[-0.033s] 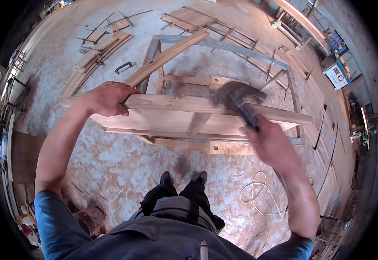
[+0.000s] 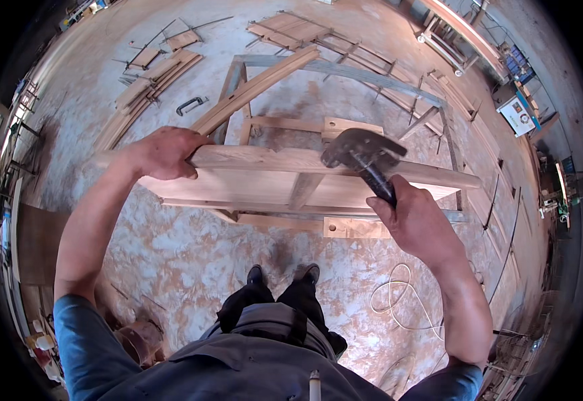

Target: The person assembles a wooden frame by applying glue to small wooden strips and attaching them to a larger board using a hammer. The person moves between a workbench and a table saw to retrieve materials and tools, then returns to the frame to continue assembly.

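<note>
A long wooden frame (image 2: pixel 251 158), with a pale panel (image 2: pixel 231 187) and a short crosspiece (image 2: pixel 305 190), lies across in front of me on a lower stand. My left hand (image 2: pixel 166 152) is closed around its top rail near the left end, thumb on the near side. In my right hand (image 2: pixel 419 217) is a hammer (image 2: pixel 365 148) with a dark head and dark handle, gripped by the handle. The hammer head is over the rail, right of the crosspiece; I cannot tell whether it touches the wood.
A loose board (image 2: pixel 258 91) leans over the grey stand frame (image 2: pixel 371 75) beyond. A C-clamp (image 2: pixel 190 105), clamped boards (image 2: pixel 291 30) and stacked planks (image 2: pixel 161 80) lie on the floor farther off. A pale cord (image 2: pixel 398 301) lies looped at the near right.
The hammer, blurred before, is now sharper, and its head has tilted slightly. My right hand has shifted a little; my left hand and the wooden frame stay put.
</note>
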Available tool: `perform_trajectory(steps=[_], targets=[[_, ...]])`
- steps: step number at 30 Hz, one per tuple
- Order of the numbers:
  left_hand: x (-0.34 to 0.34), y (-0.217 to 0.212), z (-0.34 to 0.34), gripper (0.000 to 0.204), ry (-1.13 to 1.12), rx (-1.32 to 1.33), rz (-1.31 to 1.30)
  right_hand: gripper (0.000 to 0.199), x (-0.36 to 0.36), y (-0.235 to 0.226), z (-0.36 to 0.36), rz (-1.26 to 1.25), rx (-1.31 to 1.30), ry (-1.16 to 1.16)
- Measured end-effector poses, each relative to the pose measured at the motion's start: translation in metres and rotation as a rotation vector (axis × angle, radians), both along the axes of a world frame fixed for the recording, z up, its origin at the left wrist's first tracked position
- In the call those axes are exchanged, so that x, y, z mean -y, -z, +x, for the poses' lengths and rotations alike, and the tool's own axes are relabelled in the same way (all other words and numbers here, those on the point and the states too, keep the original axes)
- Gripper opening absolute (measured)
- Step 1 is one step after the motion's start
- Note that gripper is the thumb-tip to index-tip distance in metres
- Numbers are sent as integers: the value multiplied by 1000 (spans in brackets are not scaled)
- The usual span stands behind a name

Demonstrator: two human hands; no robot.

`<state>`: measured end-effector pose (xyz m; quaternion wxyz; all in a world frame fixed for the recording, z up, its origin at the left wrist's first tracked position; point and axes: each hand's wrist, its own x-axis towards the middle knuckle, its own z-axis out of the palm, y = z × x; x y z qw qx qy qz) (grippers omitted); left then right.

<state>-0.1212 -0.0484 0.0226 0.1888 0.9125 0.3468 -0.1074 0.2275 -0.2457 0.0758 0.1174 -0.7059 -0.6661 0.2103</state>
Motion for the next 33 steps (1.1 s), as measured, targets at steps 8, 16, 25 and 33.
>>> perform_trajectory(steps=[8, 16, 25, 33], targets=[[-2, 4, -1, 61, 26, -12, -5, 32, 2, -8, 13, 75, 3, 88], [-3, 8, -2, 36, 77, 14, 89, 38, 19, 35, 20, -98, -135, 277], [86, 23, -26, 37, -3, 183, 135, 25, 82, 100, 8, 192, -1270, 719], [143, 36, -31, 43, 24, 207, 229, 48, 107, 92, 23, 129, -1418, 852]])
